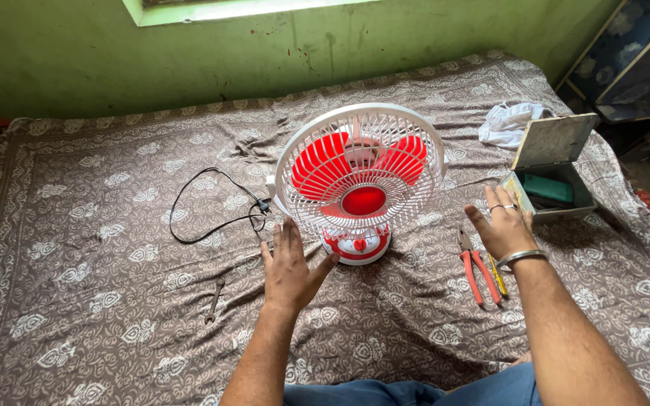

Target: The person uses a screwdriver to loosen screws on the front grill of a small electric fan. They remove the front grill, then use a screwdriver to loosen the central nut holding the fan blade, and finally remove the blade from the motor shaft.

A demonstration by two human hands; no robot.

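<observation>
On a patterned brown bedspread (pixel 99 225), table fan (pixel 359 180), green wall (pixel 77 60), perhaps damp-stained.

bare forearms, no sleeves; right hand (pixel 504 229) wears rings and a metal bangle; blue jeans (pixel 415 391)

1. Lit evenly by soft daylight; moderately bright, with no harsh highlights.
2. Brightest along the pale window ledge (pixel 250 9) at the far top edge, slightly washed out there.
3. Soft, shallow shadows only: a faint dark patch beneath the fan (pixel 359 180) base, thin lines under the pliers (pixel 478 272) and beside the left hand (pixel 289 272).
4. Dimmer toward the far right corner near the dark cabinet (pixel 633 60).
5. Sharp focus across the patterned bedspread (pixel 99 225); no motion blur on the right hand (pixel 504 227).
6. Mild wide-angle bowing at the edges, noticeable in the curved far bed border.
</observation>
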